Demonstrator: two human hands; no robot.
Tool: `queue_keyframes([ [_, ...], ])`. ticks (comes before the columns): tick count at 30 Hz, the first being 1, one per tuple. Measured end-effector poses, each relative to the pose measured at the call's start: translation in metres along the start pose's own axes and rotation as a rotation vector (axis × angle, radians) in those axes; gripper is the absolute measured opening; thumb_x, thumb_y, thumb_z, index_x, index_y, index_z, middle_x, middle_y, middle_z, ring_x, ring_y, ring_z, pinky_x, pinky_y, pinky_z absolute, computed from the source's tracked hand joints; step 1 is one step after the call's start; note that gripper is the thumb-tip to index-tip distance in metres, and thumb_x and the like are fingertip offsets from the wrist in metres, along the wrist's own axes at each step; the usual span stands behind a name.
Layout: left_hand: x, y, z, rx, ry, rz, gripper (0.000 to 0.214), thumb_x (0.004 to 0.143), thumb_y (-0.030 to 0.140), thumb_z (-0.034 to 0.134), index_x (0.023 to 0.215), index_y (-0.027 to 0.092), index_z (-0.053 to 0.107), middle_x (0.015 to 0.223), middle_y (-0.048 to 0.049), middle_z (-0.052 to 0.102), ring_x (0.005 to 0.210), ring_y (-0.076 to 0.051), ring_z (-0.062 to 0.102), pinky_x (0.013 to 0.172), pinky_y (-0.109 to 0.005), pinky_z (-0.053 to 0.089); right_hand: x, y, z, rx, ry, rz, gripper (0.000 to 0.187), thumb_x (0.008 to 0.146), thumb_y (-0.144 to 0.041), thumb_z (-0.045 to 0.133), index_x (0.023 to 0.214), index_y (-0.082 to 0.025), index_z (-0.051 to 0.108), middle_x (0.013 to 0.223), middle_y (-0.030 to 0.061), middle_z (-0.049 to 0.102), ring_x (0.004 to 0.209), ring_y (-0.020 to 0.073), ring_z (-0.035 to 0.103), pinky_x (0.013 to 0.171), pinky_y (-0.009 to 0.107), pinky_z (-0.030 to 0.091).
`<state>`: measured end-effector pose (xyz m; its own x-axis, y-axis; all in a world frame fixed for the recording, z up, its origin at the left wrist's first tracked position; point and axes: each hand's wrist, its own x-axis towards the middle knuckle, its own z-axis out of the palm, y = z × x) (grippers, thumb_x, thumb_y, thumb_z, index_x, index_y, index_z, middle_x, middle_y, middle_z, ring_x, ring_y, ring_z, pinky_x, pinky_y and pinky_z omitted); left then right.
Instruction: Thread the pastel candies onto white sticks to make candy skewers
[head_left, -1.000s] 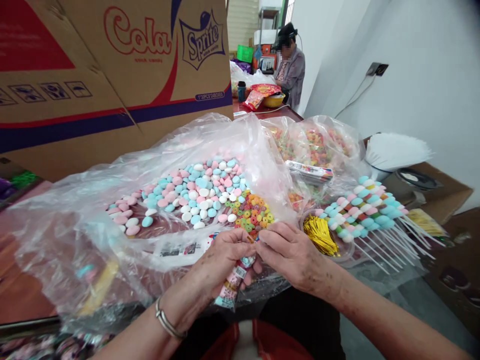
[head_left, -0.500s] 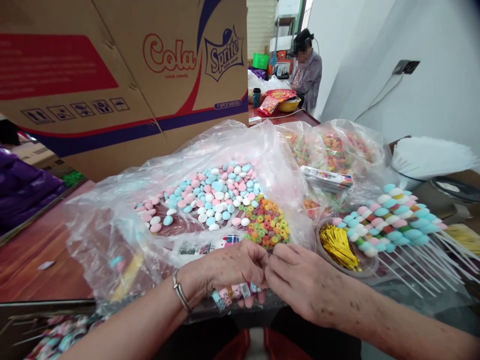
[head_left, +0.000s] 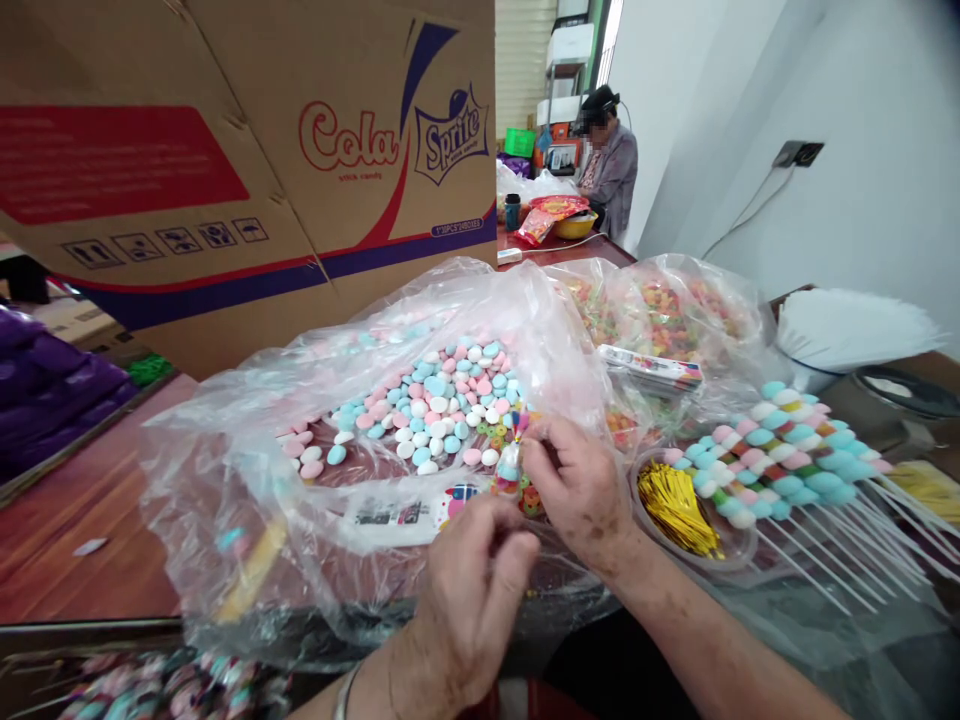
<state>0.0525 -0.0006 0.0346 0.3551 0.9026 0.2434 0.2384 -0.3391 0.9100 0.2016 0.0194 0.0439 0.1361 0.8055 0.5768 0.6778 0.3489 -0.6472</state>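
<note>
My left hand point(head_left: 472, 590) is curled low in the middle, its fingers closed round the lower part of a wrapped candy stick, most of which the hand hides. My right hand point(head_left: 577, 485) pinches the clear wrapper top of that candy stick point(head_left: 510, 462), which stands upright between the two hands. Just beyond lies an open plastic bag point(head_left: 247, 470) with several pink, blue and white candies point(head_left: 435, 400) and small coloured ring candies point(head_left: 491, 430). A clear cup of gold twist ties point(head_left: 675, 505) sits right of my right hand.
Finished candy skewers point(head_left: 780, 450) lie in a row at the right, sticks pointing right. More bags of coloured candy point(head_left: 660, 310) stand behind. A big Cola/Sprite cardboard box point(head_left: 247, 170) looms at left. White sticks point(head_left: 855, 325) sit far right. Another person point(head_left: 607, 165) works at the far table.
The wrapped candy stick has turned from hanging down under my left hand to standing upright. My right hand has moved up to its top and my left hand has dropped lower.
</note>
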Motion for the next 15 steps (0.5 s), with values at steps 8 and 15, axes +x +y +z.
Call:
queue_keyframes([
  [8,0.032,0.027,-0.06,-0.974,0.079,-0.261,0.06,0.088,0.069,0.039,0.102,0.018,0.069,0.074,-0.006,0.073,0.068,-0.022,0.066,0.071,-0.037,0.052,-0.02,-0.027,0.018,0.295,-0.154,-0.047,0.016,0.084,-0.013,0.045,0.076,-0.019,0.057,0.069,0.0006,0.06,0.066,0.013,0.055,0.064,0.024,0.043],
  [15,0.02,0.013,-0.063,-0.674,-0.155,-0.536,0.041,0.087,0.054,0.058,0.086,0.015,0.072,0.074,-0.0066,0.072,0.07,-0.019,0.066,0.068,-0.028,0.052,-0.022,-0.03,0.024,0.516,-0.198,0.205,0.013,0.084,-0.019,0.05,0.076,-0.018,0.06,0.071,0.0002,0.058,0.067,0.0125,0.054,0.064,0.024,0.044],
])
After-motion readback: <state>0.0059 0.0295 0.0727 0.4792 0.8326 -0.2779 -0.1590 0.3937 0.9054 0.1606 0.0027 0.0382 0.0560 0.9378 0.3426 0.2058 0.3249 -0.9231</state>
